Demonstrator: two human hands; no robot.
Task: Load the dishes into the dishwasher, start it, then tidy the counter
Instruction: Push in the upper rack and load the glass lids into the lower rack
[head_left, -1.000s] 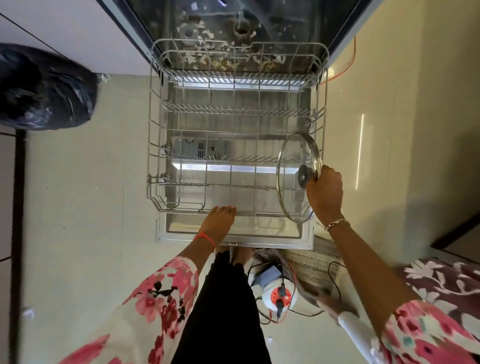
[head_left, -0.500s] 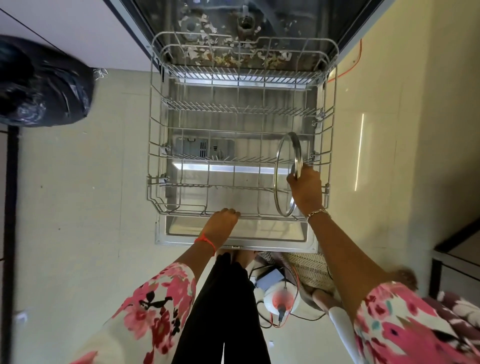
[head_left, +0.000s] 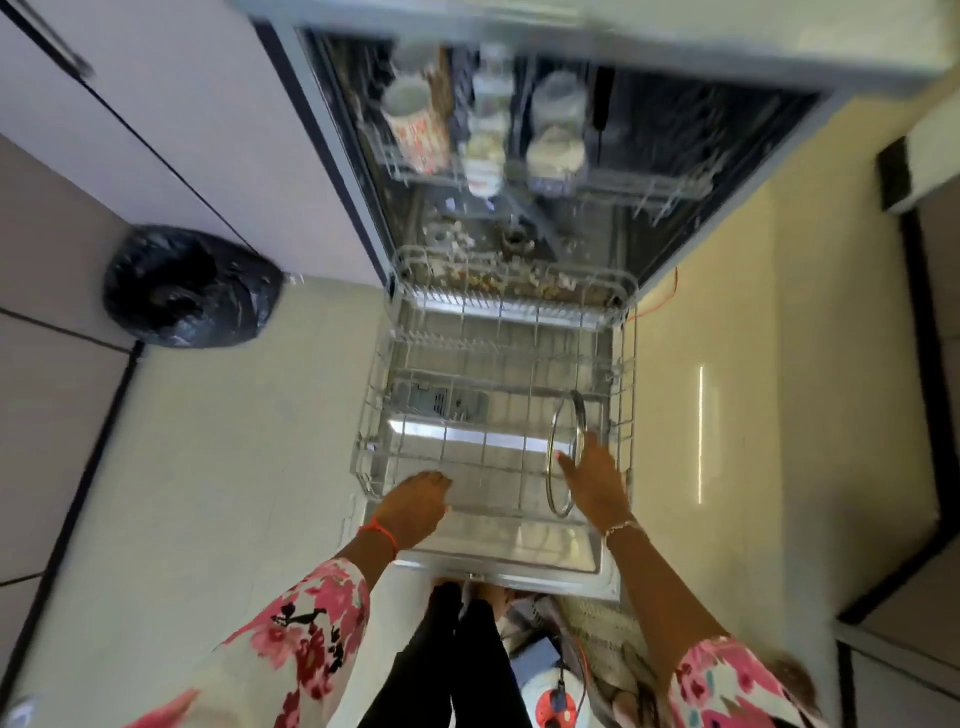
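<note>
She's bent right over the open dishwasher, with the lower rack (head_left: 370, 410) drawn fully out over the dropped door (head_left: 519, 551) so she can reach straight down into it. The glass lid (head_left: 567, 431) stands on edge at the right end of that rack, close against the side wall. I'd guess it was put there so the wires prop it upright, the spray can get at both faces and the middle stays free for bigger pieces. Her right hand (head_left: 592, 483) is just beside the lid with its fingers straight and spread, gripping nothing. The picture is smeared there, so I can't tell whether a fingertip is brushing the rim or is just clear of it. Her left hand (head_left: 415, 506) is at the front of the rack with its fingers curled over the front rail, which looks like a way to stop the rack rolling while the lid settles. Further in, the upper rack (head_left: 649, 182) already carries a mug (head_left: 415, 124) and a couple of jars. A tied black rubbish bag (head_left: 187, 286) sits on the floor to the left, well clear of the door.
</note>
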